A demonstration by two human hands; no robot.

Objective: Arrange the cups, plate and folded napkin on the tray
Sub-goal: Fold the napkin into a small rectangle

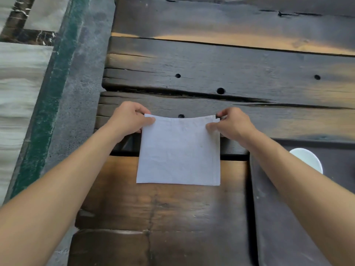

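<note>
A white folded napkin point(178, 150) hangs as a flat square in front of me, above the dark wooden table. My left hand point(128, 118) pinches its top left corner and my right hand point(233, 124) pinches its top right corner. A dark tray point(269, 198) lies at the right, partly under my right forearm. A white cup or plate point(309, 158) shows on the tray behind that forearm; I cannot tell which it is. No other cups are in view.
The table point(211, 64) is made of rough dark planks with gaps and holes. Its left edge drops to a grey floor with a green stripe point(48, 104).
</note>
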